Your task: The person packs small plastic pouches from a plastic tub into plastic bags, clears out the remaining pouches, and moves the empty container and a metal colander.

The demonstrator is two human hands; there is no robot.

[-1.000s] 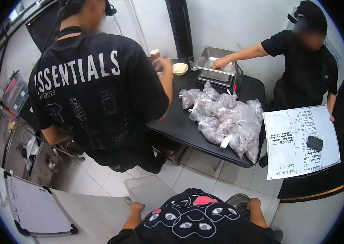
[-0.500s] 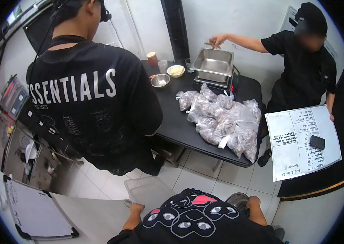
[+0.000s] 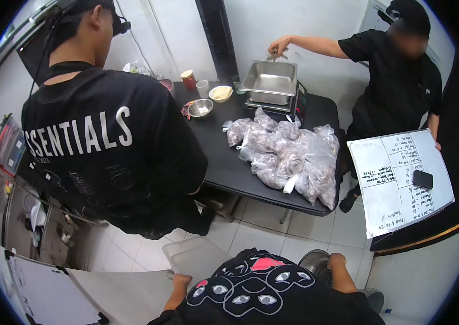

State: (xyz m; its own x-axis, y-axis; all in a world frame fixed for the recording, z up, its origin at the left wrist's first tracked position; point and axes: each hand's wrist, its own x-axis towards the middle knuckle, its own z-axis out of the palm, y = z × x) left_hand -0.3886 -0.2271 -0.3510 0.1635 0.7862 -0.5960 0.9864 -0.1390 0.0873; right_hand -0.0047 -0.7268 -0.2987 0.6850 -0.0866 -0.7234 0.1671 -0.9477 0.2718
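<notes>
At the lower edge, my left hand is closed at the near side of a translucent plastic container. My shirt covers the rest of that container. On the other side of my body, my right hand curls over the edge of a round metal bowl, with its fingers mostly turned from view. Further ahead, a pile of knotted clear plastic bags with pale brownish contents lies on the black table.
A steel pan sits on a scale; a co-worker's hand is at its far rim. That person also holds a written whiteboard. Another co-worker stands at left. A small bowl and cups share the table.
The view has shifted slightly, so the table and its items sit further left. The co-worker's hand at the pan has lowered a little. My hands keep their places.
</notes>
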